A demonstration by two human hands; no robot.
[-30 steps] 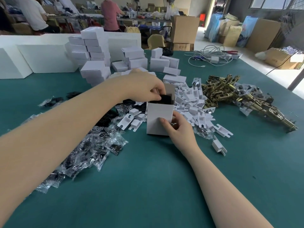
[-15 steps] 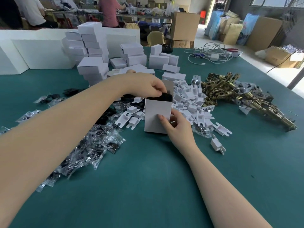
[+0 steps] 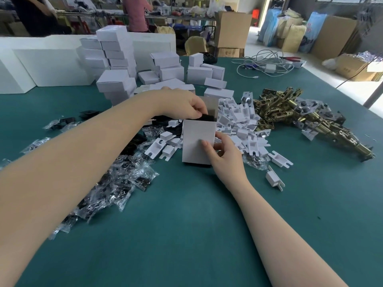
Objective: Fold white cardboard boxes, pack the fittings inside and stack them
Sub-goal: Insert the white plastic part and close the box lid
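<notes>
"What's lying around that white box (image 3: 198, 139)?"

"White card bits (image 3: 238, 121) behind it, shiny bags (image 3: 116, 183) to its left, gold metal parts (image 3: 300, 114) to its right, all on the green table (image 3: 186, 235)."

"Which way is it?"

"Standing tall, open end up. The left hand (image 3: 182, 104) covers the top, fingers pinching something black (image 3: 207, 117), maybe a fitting. The right hand (image 3: 224, 156) curls around its side."

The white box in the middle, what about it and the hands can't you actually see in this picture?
Head view only:
- Inside of the box: hidden by its front wall; only a dark edge of the black item shows at the mouth.
- Left hand fingertips: curled behind the box top, on the black item.
- Right hand fingers: tucked behind the box's right side; only the thumb shows in front.
- Box bottom: whether folded shut, unseen.
</notes>
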